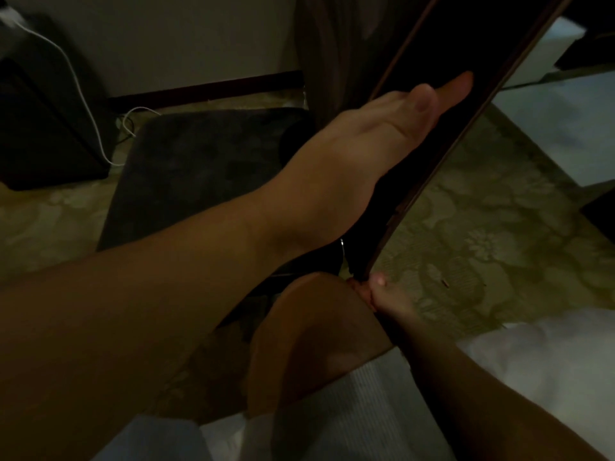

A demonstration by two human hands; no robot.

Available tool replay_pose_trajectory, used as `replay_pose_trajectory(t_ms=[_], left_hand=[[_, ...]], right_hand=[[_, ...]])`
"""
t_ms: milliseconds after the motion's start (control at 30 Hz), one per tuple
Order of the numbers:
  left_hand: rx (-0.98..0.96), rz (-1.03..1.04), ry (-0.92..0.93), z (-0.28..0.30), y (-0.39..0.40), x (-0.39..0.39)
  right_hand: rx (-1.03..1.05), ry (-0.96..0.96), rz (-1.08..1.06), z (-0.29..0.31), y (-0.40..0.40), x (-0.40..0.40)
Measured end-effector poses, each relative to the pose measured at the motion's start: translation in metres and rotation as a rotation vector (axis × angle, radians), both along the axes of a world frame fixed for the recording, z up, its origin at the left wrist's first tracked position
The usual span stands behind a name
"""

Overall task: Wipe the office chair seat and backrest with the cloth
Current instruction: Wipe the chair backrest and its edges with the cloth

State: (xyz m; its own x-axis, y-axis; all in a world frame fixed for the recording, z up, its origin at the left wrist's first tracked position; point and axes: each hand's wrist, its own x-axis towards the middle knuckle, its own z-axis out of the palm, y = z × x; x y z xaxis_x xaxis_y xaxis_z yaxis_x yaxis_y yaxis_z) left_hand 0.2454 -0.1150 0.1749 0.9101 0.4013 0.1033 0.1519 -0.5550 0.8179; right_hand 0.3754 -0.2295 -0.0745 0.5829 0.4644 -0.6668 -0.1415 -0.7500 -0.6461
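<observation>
Dark backrest (479, 104) edge under flat, straight-fingered left hand (376, 134), right hand (382, 297) pinching its lower edge.

Both forearms are bare, no sleeves, watch or rings that I can spot. Left hand (362, 144) sits mid-frame, right hand (382, 301) lower centre. At the bottom edge there's pale ribbed white fabric clothing (366, 410), pretty dim though.

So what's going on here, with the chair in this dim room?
A person leans over a dark chair. The left hand lies flat, fingers straight, against the chair's tilted backrest. The right hand pinches the backrest's lower edge. The seat sits beyond, untouched. No cloth can be made out in this dim light.
</observation>
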Motion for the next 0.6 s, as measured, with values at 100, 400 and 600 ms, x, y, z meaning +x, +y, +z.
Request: replay_pose_trajectory(t_ms=[100,400,600], left_hand=[[-0.307,0.016,-0.148,0.005,-0.012,-0.003],[-0.326,0.018,-0.201,0.007,-0.022,-0.001],[-0.354,0.011,-0.194,0.008,-0.017,-0.004]], right_hand=[[-0.008,0.082,-0.073,0.002,0.005,0.002],[0.069,-0.116,-0.019,0.019,0.000,-0.005],[0.057,-0.168,0.114,0.040,0.002,0.000]])
